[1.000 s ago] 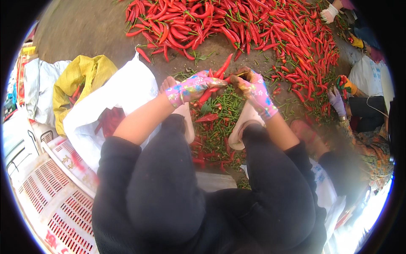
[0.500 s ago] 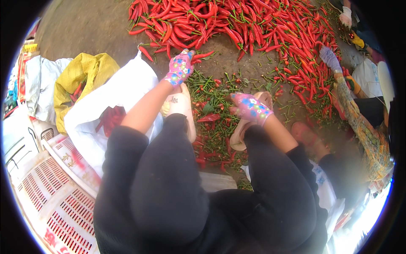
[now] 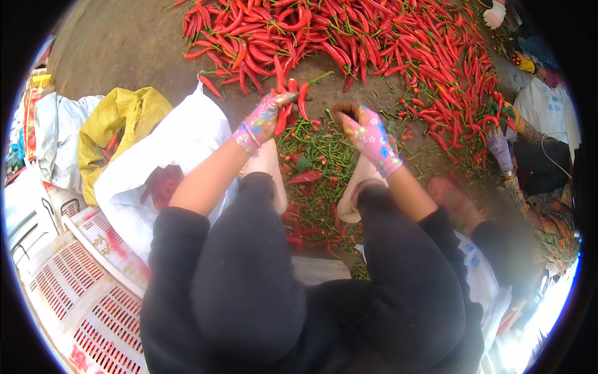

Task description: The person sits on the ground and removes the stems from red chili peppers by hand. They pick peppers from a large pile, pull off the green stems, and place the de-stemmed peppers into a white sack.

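Note:
In my left hand [image 3: 263, 117], gloved in pink with a flower pattern, several red chili peppers [image 3: 303, 101] are gripped. One of these has a long green stem pointing right, towards my other hand. My right hand [image 3: 367, 132], in a matching glove with dark fingertips, is curled with thumb and fingers brought together. Whatever it may pinch is hidden. Beneath and between the hands lies a litter of green stems [image 3: 321, 149] with bits of red pepper. Beyond them spreads a large pile of red chili peppers [image 3: 367, 37] on the ground.
An open white sack [image 3: 199, 124] with red peppers inside stands by my left leg. Behind it are a yellow sack [image 3: 128, 103] and white plastic crates [image 3: 68, 274]. At the right, co-workers' gloved hands [image 3: 498, 146] reach to the pile's edge; another white sack [image 3: 548, 112] is beside them.
My left hand has drawn back slightly from the pile with chili peppers now plainly in its grip. My right hand has risen and curled. A co-worker's hand at the right has moved nearer.

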